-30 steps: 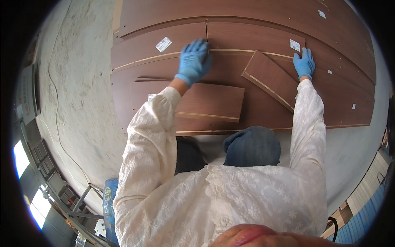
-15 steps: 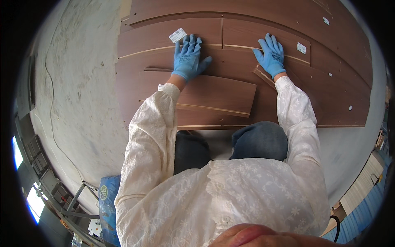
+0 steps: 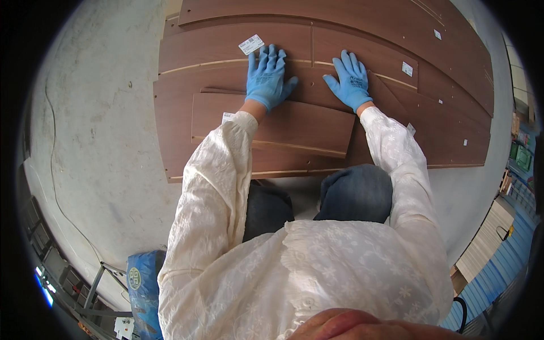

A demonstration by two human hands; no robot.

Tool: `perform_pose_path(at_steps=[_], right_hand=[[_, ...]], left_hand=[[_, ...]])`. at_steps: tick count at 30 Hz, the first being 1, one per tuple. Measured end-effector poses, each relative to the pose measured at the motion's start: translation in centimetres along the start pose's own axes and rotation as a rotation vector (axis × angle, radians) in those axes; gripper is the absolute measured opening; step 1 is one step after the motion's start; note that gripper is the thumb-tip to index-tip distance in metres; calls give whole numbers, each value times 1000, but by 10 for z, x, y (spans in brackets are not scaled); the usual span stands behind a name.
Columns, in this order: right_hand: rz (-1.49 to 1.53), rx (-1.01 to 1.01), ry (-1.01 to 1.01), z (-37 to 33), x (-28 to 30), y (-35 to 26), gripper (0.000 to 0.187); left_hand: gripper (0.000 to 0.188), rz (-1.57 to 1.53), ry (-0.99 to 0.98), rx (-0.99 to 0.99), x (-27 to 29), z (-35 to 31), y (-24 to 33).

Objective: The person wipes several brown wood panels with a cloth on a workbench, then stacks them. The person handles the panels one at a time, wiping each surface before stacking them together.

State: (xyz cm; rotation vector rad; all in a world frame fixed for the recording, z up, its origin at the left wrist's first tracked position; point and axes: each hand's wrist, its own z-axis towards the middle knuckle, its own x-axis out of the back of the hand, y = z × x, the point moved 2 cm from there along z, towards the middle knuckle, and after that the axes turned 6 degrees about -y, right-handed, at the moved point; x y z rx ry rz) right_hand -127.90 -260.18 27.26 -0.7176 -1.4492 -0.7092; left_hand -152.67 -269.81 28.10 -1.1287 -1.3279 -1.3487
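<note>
My left hand (image 3: 266, 80), in a blue glove, lies open with fingers stretched over the front edge of a long brown board (image 3: 209, 48), just below a white label (image 3: 251, 44). My right hand (image 3: 349, 82), gloved alike, rests open at the front edge of a second brown board (image 3: 365, 52), which lies end to end with the first. A shorter brown board (image 3: 294, 126) lies at a slant on a large brown panel (image 3: 170, 124), nearer to me. Beside my right hand, another board (image 3: 388, 96) is partly covered by my wrist and sleeve.
Behind the boards lies one more long brown panel (image 3: 340, 20). The pale concrete floor (image 3: 102, 141) carries a thin cable (image 3: 54, 147) at left. A blue bag (image 3: 144, 289) stands by a metal frame (image 3: 93, 289). A stack of boards (image 3: 486, 235) is at right.
My right hand has shifted left along the board's front edge. My left hand sits slightly farther right, still flat. The whole view has turned a little.
</note>
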Motion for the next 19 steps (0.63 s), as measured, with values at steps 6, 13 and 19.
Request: perform_pose_path(at_steps=[6, 13, 19], right_hand=[[250, 275, 142, 9, 8, -36, 48], [269, -103, 274, 15, -4, -8, 45], [-8, -162, 87, 12, -22, -51, 65]], left_hand=[[84, -18, -39, 10, 1, 0, 1], [84, -20, -67, 26, 1, 1, -1], [85, 4, -101, 52, 3, 3, 2]])
